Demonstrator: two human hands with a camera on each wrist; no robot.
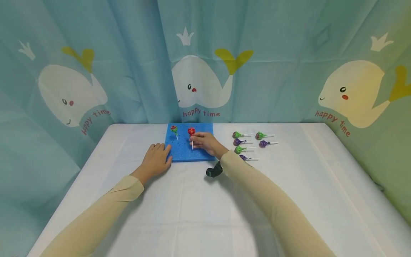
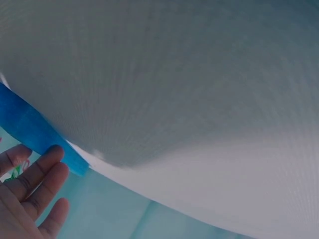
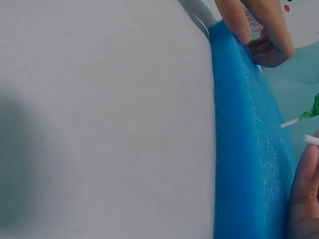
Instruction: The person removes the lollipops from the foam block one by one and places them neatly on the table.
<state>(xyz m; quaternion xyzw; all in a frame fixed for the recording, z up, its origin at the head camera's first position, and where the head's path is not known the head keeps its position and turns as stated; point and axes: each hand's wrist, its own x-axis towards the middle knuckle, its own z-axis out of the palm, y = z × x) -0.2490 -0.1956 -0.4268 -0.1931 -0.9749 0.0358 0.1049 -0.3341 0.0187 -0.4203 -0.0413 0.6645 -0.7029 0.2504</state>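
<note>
A blue foam board [image 1: 186,155] lies at the table's far side. In its far left part a lollipop with a green and red wrapper [image 1: 173,129] stands upright on its white stick. My right hand [image 1: 208,142] pinches a red-wrapped lollipop [image 1: 191,131] above the board, head up; its bare stick end [image 3: 311,140] shows apart from the foam in the right wrist view. My left hand [image 1: 155,159] rests at the board's near left corner, fingers along the left side and thumb by the front. Its relaxed fingers appear beside the foam [image 2: 30,127] in the left wrist view.
Several green and purple lollipops [image 1: 236,135] lie in two columns right of the board, sticks pointing right. The right forearm partly covers the nearest. A black object [image 1: 214,170] at the right wrist hangs over the white table [image 1: 192,214]. A whale-print curtain [image 1: 273,82] stands behind.
</note>
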